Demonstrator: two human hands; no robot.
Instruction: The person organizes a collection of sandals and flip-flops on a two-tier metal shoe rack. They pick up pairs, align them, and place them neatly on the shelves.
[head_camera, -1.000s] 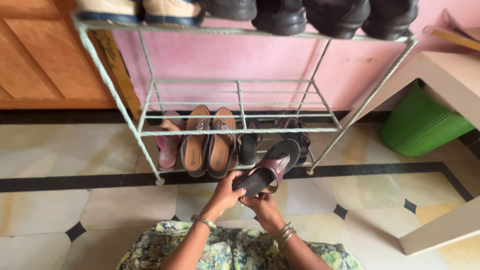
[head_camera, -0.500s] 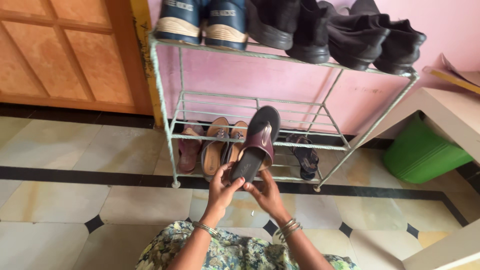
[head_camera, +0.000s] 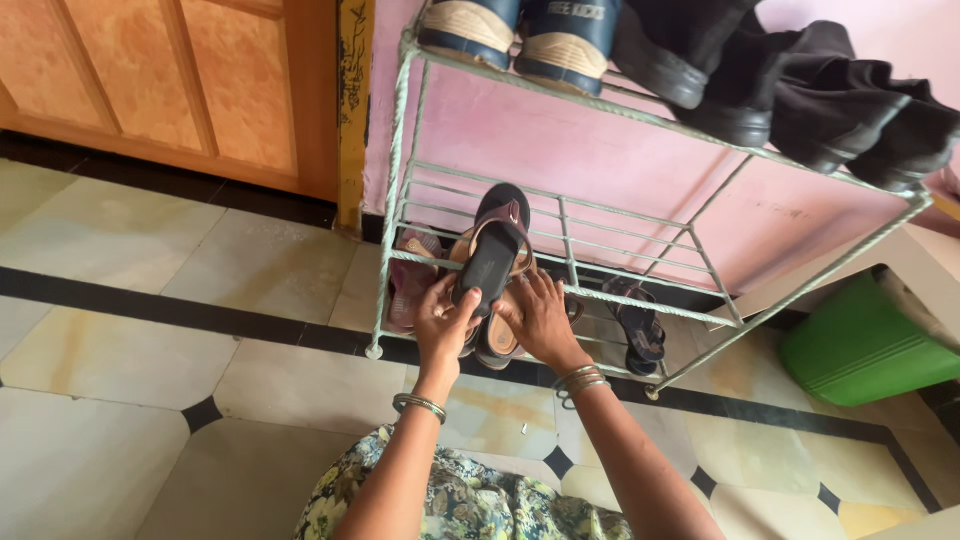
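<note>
Maroon sandal (head_camera: 495, 255) sits between both hands at the front rail of the rack's middle tier, toe pointing in towards the pink wall (head_camera: 600, 150), sole tilted up. The left hand (head_camera: 445, 325) has its grip closed on the heel end, thumb on top, and the right hand (head_camera: 540, 320) lies against the sandal's side with fingers spread, seemingly steadying rather than clamping; held that way, the toe can clear the rail. The shoe rack (head_camera: 400, 180) is thin pale-green wire with three tiers, so footwear rests across its bars. On the top tier I count two blue-and-cream sneakers (head_camera: 520, 30) and what look like three or four black shoes (head_camera: 800, 90), overlapping too much for a sure count. On the bottom tier there is a pink sandal (head_camera: 408, 285), tan sandals (head_camera: 497, 340) partly hidden behind the hands, and a dark strappy sandal (head_camera: 637, 322). One green bin (head_camera: 860, 345) stands to the right, on the tiled floor (head_camera: 150, 330).
</note>
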